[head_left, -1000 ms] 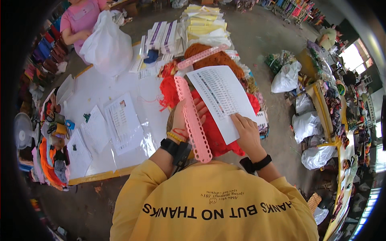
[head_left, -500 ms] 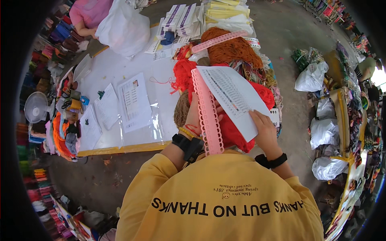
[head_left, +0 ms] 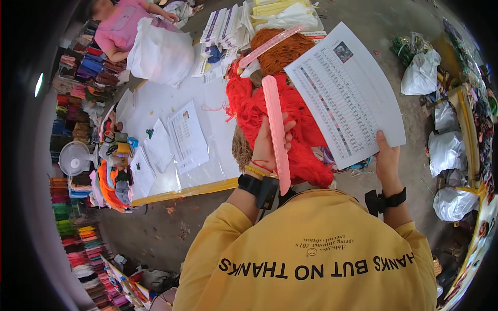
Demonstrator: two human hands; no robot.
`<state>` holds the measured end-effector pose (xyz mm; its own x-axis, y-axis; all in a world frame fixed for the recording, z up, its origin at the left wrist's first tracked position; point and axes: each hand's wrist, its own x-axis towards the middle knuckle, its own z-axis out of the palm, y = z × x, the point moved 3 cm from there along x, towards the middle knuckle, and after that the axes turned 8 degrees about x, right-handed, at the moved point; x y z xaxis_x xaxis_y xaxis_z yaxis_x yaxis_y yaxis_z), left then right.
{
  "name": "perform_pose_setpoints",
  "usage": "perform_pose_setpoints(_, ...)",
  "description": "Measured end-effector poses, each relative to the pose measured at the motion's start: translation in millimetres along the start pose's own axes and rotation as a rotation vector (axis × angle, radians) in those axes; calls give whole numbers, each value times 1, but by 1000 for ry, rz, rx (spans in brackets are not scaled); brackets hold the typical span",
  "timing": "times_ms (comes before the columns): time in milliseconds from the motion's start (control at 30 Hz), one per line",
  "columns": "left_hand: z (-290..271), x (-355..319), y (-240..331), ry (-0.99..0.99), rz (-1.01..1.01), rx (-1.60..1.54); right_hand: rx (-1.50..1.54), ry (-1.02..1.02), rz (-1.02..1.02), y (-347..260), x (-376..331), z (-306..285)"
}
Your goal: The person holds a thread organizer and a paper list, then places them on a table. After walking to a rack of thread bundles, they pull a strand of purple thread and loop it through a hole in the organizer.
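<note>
My left hand (head_left: pixel 264 149) is closed round a stack of pink strips (head_left: pixel 275 122), now seen nearly edge-on and standing upright. My right hand (head_left: pixel 387 159) pinches the lower right corner of a printed chart sheet (head_left: pixel 345 96), which has a table and a small picture and faces me. Behind both hands lies a heap of red thread skeins (head_left: pixel 306 137) on the table. A brown skein (head_left: pixel 241 147) sits just left of my left wrist. Farther back, another pink strip (head_left: pixel 270 46) with holes rests against rust-orange thread (head_left: pixel 277 61).
On the white table (head_left: pixel 220 111) lie printed sheets (head_left: pixel 188 137) at the left and stacked white packets (head_left: pixel 226 26) at the back. A person in pink (head_left: pixel 122 28) stands behind a white bag (head_left: pixel 161 52). A fan (head_left: pixel 75 158) and white sacks (head_left: pixel 446 150) flank the table.
The chart sheet has swung up and right, away from the pink strips, and turned toward me. My left hand has rotated the strips from their holed face to nearly edge-on.
</note>
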<state>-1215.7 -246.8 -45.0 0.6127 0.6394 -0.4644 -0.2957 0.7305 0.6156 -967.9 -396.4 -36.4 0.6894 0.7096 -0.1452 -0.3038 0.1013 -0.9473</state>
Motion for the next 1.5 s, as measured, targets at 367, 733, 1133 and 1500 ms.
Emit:
perform_pose_setpoints(367,2,16,-54,83,71,102,-61,45,379,51,-3,-31)
perform_pose_setpoints(733,16,14,-35,64,148,-41,-86,-68,375,46,2,-48)
perform_pose_setpoints(1133,7,14,-31,46,179,-224,283,-110,498,63,3,-59)
perform_pose_setpoints(1500,12,-1,-43,-20,254,-284,386,-97,609,60,7,-51)
